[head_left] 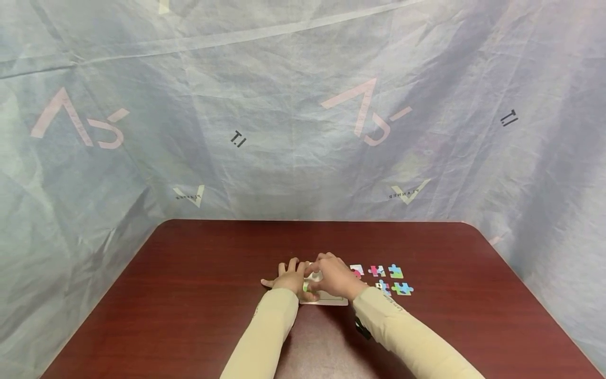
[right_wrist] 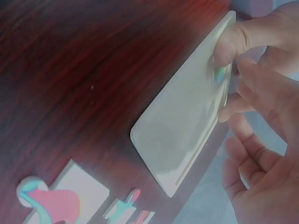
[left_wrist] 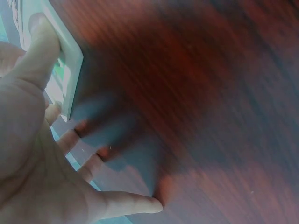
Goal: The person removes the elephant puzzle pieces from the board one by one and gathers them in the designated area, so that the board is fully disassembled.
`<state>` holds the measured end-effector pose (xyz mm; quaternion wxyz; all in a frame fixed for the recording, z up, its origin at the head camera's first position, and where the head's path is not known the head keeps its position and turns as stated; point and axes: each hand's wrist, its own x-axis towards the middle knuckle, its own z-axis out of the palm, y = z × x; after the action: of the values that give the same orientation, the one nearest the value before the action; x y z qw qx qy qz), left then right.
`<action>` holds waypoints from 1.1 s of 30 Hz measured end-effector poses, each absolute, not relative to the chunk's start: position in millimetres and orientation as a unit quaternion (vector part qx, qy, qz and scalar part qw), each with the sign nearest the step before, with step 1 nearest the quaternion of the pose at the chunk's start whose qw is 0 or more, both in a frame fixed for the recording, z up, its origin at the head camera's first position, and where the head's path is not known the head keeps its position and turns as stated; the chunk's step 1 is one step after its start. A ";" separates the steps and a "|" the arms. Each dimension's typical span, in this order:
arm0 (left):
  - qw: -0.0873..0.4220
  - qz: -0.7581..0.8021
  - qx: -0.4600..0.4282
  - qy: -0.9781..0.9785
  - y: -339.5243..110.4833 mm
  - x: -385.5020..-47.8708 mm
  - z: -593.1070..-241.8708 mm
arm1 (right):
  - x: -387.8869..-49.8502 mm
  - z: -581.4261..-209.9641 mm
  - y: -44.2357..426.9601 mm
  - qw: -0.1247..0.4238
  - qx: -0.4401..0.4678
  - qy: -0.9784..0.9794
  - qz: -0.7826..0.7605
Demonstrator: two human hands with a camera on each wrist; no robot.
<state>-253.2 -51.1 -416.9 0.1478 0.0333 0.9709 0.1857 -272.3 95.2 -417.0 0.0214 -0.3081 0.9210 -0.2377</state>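
Note:
A pale puzzle tray (head_left: pixel 333 302) with a raised rim lies flat on the table. At its left end my left hand (head_left: pixel 288 279) spreads its fingers beyond the tray, and its thumb (left_wrist: pixel 43 39) rests on the near left corner. My right hand (head_left: pixel 337 276) reaches over the tray from the right, thumb and fingers bent down towards the same end. A green and blue puzzle piece (right_wrist: pixel 219 74) shows there by the fingers, mostly covered. Whether the right hand pinches it or only presses on it is hidden.
Right of the tray lie several loose jigsaw pieces, among them a blue and green piece (head_left: pixel 402 288), a pink and blue piece (head_left: pixel 376 271) and a blue piece with a green corner (head_left: pixel 395 271). Patterned grey cloth (head_left: pixel 293 105) hangs behind and beside the dark red table (head_left: pixel 208 263).

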 end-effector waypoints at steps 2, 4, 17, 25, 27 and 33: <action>0.146 0.186 0.032 0.971 -50.8 -252.7 -416.2 | -273.0 -418.4 94.1 0.016 -0.317 0.920 -0.230; 0.144 0.183 0.032 0.972 -50.4 -252.6 -415.9 | -273.6 -419.8 93.8 0.007 -0.324 0.921 -0.218; 0.146 0.179 0.035 0.972 -49.3 -247.0 -406.8 | -277.3 -424.9 96.8 -0.002 -0.337 0.919 -0.204; 0.135 0.182 0.041 0.973 -49.8 -246.8 -406.4 | -275.5 -425.7 90.8 -0.038 -0.341 0.918 -0.200; 0.133 0.184 0.043 0.973 -49.6 -246.6 -405.8 | -275.1 -425.6 89.5 -0.047 -0.345 0.917 -0.194; 0.139 0.180 0.036 0.973 -48.0 -247.3 -408.4 | -273.4 -423.8 87.5 -0.049 -0.340 0.921 -0.181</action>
<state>-247.3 -48.0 -408.4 0.1393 0.0364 0.9730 0.1803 -273.4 87.5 -423.8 -0.0492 -0.3401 0.9214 -0.1814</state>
